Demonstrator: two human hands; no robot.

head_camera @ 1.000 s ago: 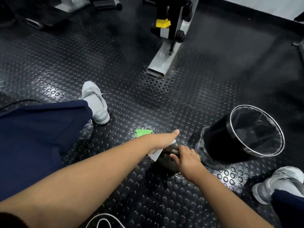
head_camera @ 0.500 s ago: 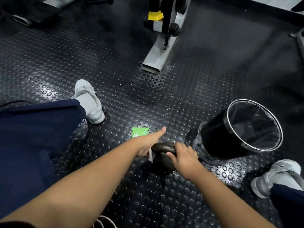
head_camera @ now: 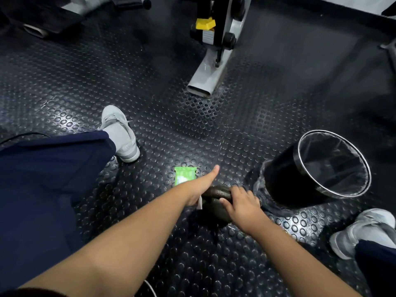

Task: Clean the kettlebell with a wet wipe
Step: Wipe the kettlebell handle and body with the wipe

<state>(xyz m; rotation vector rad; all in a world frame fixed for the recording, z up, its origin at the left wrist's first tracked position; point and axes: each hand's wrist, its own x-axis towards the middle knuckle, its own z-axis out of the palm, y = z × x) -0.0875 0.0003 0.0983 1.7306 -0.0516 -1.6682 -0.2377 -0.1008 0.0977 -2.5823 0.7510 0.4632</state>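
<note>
Reached in from 6 o'clock with both bare forearms over the black studded rubber floor (head_camera: 214, 264). Curled the right hand (head_camera: 243, 203) over the handle of the kettlebell (head_camera: 216, 192), fingers wrapped across the top, thumb hooked on the near side. Stood the kettlebell on the floor just below picture centre, dark and rough-skinned, its body mostly hidden under that hand. Held a white wet wipe (head_camera: 199, 204) with the left hand (head_camera: 199, 189) at the kettlebell's 9 o'clock, against the handle's end. Stuck the thumb out straight toward 1 o'clock. Could not see the fingers behind the palm, only a strip of wipe below it.

Saw a green wipe packet (head_camera: 185, 175) flat on the floor at the kettlebell's 11 o'clock, near but apart. Saw a black waste bin (head_camera: 282, 179) with a clear liner at 2 o'clock, just beside the right hand. Planted 2 grey shoes: the left trainer (head_camera: 120, 133) at 10 o'clock below a navy trouser leg (head_camera: 53, 179), the right trainer (head_camera: 362, 230) at 4 o'clock. Made out, farthest at 12 o'clock, the grey foot of a gym machine (head_camera: 205, 76) with a yellow tab (head_camera: 205, 23).
</note>
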